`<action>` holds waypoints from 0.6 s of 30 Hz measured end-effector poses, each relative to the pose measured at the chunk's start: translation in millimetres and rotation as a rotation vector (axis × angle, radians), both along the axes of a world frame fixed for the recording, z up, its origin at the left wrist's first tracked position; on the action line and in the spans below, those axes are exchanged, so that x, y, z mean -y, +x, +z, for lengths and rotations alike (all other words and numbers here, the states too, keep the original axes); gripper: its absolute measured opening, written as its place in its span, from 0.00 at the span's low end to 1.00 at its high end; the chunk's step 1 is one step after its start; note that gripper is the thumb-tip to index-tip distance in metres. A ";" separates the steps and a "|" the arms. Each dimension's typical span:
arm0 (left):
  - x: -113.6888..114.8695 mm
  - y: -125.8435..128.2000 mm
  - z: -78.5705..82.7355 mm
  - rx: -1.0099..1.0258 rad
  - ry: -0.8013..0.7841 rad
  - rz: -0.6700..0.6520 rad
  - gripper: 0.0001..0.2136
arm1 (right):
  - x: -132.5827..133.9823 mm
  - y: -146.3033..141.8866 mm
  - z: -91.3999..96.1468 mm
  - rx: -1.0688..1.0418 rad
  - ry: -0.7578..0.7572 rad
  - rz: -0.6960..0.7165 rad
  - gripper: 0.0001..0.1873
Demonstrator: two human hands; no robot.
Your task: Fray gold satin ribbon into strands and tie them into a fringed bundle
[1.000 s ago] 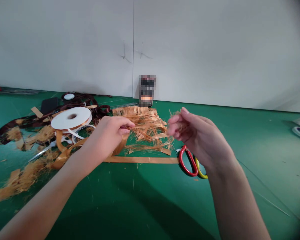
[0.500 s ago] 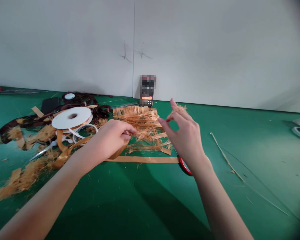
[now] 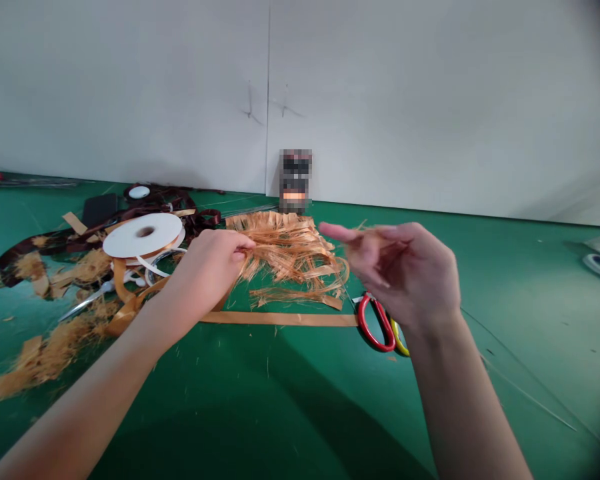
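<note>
My left hand (image 3: 210, 267) is closed in a pinch at the left side of a pile of frayed tan ribbon (image 3: 293, 247), with loose strands at its fingertips. To the right, my right hand (image 3: 405, 267) is turned with its palm partly up and its fingers half curled. A small tuft of tan fibres (image 3: 384, 235) shows among those fingers, partly hidden. Below the pile, a flat strip of tan ribbon (image 3: 285, 319) lies across the table. At its right end rest scissors with red and yellow handles (image 3: 377, 323), partly behind my right wrist.
On the left stand a white ribbon spool (image 3: 125, 237), a silver pointed tool (image 3: 87, 303), dark brown ribbon (image 3: 25, 250) and frayed scraps (image 3: 55, 353). A pixelated device (image 3: 295, 183) leans against the white wall (image 3: 405, 100). A thin wire (image 3: 530, 397) lies at right.
My right hand has moved right and rolled palm upward, uncovering the scissor handles. My left hand has shifted slightly left and away from me, its fingers now pinched on strands.
</note>
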State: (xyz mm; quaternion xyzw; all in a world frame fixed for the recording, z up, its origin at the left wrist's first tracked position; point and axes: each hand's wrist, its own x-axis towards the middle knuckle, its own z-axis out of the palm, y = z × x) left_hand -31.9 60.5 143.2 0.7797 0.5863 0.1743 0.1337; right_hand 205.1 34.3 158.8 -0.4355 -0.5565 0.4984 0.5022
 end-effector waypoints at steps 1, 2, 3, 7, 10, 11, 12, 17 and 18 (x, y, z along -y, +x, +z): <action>0.5 0.4 1.4 0.016 0.000 0.007 0.17 | -0.2 0.0 -1.8 0.067 0.003 0.019 0.21; 1.1 1.0 3.0 0.030 -0.001 0.013 0.17 | -0.5 -0.4 -4.2 0.164 0.005 0.018 0.18; 1.9 1.8 4.8 0.041 -0.001 0.025 0.17 | -0.9 -1.0 -7.0 0.290 0.006 -0.003 0.15; 4.8 5.2 9.7 0.009 0.043 0.074 0.17 | -1.5 -3.7 -16.2 0.799 0.025 -0.076 0.13; 5.3 6.4 9.8 -0.059 0.139 0.103 0.19 | 0.0 -3.5 -15.5 0.811 -0.006 0.151 0.08; 5.0 6.4 9.5 -0.075 0.162 0.110 0.20 | 1.0 -2.6 -13.7 0.732 -0.037 0.258 0.08; 4.6 6.2 9.2 -0.084 0.167 0.115 0.20 | 2.0 -1.3 -11.5 0.627 -0.067 0.350 0.08; 1.7 4.2 6.3 0.001 0.016 0.026 0.17 | 4.8 4.4 -4.1 0.051 0.032 0.343 0.10; 1.4 3.9 5.4 0.032 -0.011 -0.007 0.17 | 4.1 3.8 -4.9 -0.004 0.083 0.281 0.14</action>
